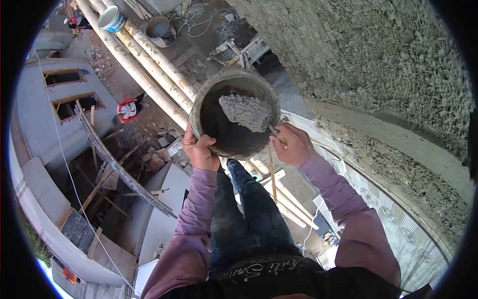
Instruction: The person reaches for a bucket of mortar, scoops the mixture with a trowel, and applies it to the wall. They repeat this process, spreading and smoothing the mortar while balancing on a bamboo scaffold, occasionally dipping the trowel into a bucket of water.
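Observation:
Below my chest hangs a round, mortar-crusted bucket, tipped so that I look into its dark inside. My left hand grips its near-left rim, thumb over the edge. In my right hand, at the near-right rim, is the handle of a trowel. A lump of wet grey mortar lies over the trowel's blade inside the bucket, hiding most of the blade. On the right rises a wall with rough grey plaster.
Long wooden poles run past the bucket, high above the ground. A white pail and a tub stand beyond. Far below, a person in red and grey is near a building with window openings. Patterned panels line the right.

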Demonstrator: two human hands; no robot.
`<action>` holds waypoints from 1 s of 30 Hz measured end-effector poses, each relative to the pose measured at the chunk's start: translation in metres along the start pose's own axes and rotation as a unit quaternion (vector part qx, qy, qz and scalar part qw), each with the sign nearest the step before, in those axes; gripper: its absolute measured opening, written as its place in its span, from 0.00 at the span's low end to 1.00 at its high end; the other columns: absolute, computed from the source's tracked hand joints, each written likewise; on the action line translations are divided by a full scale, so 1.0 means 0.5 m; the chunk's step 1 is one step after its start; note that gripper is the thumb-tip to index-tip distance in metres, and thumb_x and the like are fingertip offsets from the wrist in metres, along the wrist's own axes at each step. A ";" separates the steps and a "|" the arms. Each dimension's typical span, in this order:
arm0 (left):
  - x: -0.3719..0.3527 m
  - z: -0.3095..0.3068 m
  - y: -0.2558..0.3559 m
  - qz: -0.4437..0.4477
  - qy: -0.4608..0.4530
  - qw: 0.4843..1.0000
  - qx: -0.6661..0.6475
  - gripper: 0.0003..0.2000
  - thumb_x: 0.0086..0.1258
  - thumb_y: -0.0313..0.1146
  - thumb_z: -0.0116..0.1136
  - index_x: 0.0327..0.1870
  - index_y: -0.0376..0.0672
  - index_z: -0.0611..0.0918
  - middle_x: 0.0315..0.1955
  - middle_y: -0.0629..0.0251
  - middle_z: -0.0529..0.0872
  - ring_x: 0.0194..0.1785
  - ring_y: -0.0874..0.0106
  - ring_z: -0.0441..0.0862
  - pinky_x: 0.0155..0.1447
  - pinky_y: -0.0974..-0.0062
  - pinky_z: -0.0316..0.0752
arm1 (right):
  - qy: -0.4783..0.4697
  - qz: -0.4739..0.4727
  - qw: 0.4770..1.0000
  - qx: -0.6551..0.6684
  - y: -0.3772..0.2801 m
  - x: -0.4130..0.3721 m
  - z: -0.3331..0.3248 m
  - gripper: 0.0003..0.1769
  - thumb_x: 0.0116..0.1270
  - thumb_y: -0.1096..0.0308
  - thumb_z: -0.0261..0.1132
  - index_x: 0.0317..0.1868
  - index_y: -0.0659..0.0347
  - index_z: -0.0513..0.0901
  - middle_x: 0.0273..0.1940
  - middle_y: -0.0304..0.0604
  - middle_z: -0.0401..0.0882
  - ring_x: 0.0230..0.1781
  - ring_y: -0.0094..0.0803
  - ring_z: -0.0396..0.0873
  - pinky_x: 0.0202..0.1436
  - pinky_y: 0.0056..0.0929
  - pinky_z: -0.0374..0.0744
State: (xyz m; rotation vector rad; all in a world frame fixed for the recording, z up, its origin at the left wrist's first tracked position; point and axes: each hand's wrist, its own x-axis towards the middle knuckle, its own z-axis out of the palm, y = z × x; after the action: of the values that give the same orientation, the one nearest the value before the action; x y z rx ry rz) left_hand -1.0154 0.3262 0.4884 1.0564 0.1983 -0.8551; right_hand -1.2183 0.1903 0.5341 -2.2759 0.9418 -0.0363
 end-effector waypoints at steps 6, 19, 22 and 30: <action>-0.021 -0.075 -0.024 0.013 0.033 0.999 0.022 0.35 0.45 0.13 0.42 0.62 0.33 0.78 0.50 0.58 0.87 0.49 0.68 0.86 0.53 0.76 0.81 | -0.132 -0.009 0.988 0.084 -0.152 -0.020 -0.204 0.15 0.65 0.62 0.70 0.43 0.66 0.81 0.36 0.51 0.81 0.31 0.50 0.81 0.37 0.38 0.80; -0.054 -0.160 -0.033 -0.044 0.067 0.986 0.146 0.39 0.42 0.11 0.48 0.66 0.33 0.78 0.58 0.62 0.84 0.62 0.71 0.78 0.67 0.78 0.69 | 0.254 0.255 0.930 0.077 -0.095 -0.214 -0.518 0.10 0.75 0.69 0.54 0.37 0.65 0.78 0.19 0.32 0.69 0.13 0.16 0.62 0.15 0.18 0.60; -0.051 -0.118 -0.059 -0.020 0.032 0.984 0.171 0.37 0.44 0.12 0.48 0.64 0.33 0.79 0.60 0.62 0.82 0.68 0.69 0.66 0.66 0.76 0.56 | 0.090 0.356 0.930 -0.020 -0.147 -0.229 -0.482 0.08 0.72 0.70 0.57 0.41 0.67 0.78 0.21 0.39 0.72 0.18 0.24 0.70 0.22 0.27 0.68; -0.027 0.043 -0.030 0.082 -0.149 0.955 0.243 0.38 0.44 0.14 0.46 0.65 0.36 0.79 0.66 0.63 0.79 0.81 0.64 0.52 0.82 0.67 0.38 | -0.119 0.072 0.972 -0.192 -0.006 0.066 -0.054 0.17 0.56 0.72 0.64 0.46 0.70 0.78 0.41 0.61 0.80 0.43 0.53 0.84 0.44 0.47 0.83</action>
State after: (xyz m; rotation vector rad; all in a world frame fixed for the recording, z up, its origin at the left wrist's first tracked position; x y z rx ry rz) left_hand -1.0401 0.3120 0.4962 1.3596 -0.3697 -0.9224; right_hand -1.1992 0.1556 0.5498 -2.4763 1.0523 0.5111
